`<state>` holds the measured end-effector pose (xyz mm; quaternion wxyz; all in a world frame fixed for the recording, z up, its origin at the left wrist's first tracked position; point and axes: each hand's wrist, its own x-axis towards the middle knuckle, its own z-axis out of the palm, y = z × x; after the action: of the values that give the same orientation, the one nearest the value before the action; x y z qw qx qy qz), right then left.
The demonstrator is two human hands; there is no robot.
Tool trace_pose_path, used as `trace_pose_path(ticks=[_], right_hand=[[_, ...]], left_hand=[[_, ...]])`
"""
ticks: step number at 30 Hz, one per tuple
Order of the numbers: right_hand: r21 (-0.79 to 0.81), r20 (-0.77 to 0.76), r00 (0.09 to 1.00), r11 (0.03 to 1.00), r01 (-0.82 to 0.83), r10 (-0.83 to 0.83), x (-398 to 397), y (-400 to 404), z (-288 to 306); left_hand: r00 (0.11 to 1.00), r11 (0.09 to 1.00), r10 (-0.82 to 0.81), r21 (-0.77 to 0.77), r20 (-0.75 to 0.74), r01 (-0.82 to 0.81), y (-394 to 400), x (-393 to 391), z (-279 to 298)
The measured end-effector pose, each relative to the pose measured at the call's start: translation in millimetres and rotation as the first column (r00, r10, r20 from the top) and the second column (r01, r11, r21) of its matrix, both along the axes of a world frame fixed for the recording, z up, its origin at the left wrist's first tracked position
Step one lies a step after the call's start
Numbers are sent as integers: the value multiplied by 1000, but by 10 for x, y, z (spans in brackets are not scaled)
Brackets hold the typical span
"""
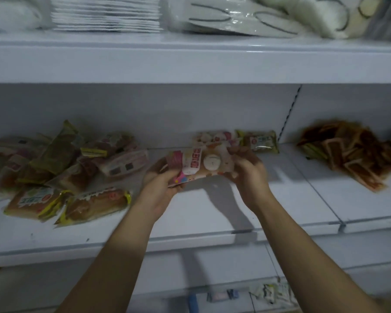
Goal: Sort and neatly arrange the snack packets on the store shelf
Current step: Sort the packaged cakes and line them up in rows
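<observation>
A pink and white snack packet (pixel 199 164) hangs above the middle of the white shelf (pixel 190 224). My left hand (pixel 160 184) grips its left end and my right hand (pixel 246 170) grips its right end. A loose heap of yellow, green and pink packets (pixel 61 172) lies on the shelf's left part. Behind the held packet lie a pink and white packet (pixel 215 136) and a yellow-edged packet (pixel 261 141), close to the back wall. A pile of small brown and orange packets (pixel 348 152) sits on the right shelf section.
The shelf above (pixel 190 62) overhangs and carries white packed goods (pixel 104 14). A slotted upright (pixel 289 114) divides the back wall. A lower shelf holds several small packets (pixel 273 292). Bare shelf surface lies in front of my hands.
</observation>
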<state>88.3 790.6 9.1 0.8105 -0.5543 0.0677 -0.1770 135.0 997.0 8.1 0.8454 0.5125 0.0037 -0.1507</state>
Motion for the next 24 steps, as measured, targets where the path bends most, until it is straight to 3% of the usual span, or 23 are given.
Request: trace_pose_path(ticks=[4, 10, 18, 21, 24], right_hand=[[-73, -31, 999, 997, 32, -34, 40, -265, -6], [-136, -41, 998, 989, -54, 49, 135, -553, -11], [-261, -67, 996, 962, -77, 61, 203, -781, 30], [-308, -68, 991, 943, -128, 112, 191, -847, 68], [-337, -84, 987, 928, -158, 138, 168, -813, 56]], left_hand=[[998, 999, -22, 49, 63, 19, -281, -54, 66], [983, 996, -4, 83, 184, -11, -557, 18, 64], [935, 963, 149, 169, 321, -211, -760, 58, 41], [923, 949, 243, 126, 297, -290, -783, 100, 86], [948, 958, 287, -59, 138, -282, -898, 82, 166]])
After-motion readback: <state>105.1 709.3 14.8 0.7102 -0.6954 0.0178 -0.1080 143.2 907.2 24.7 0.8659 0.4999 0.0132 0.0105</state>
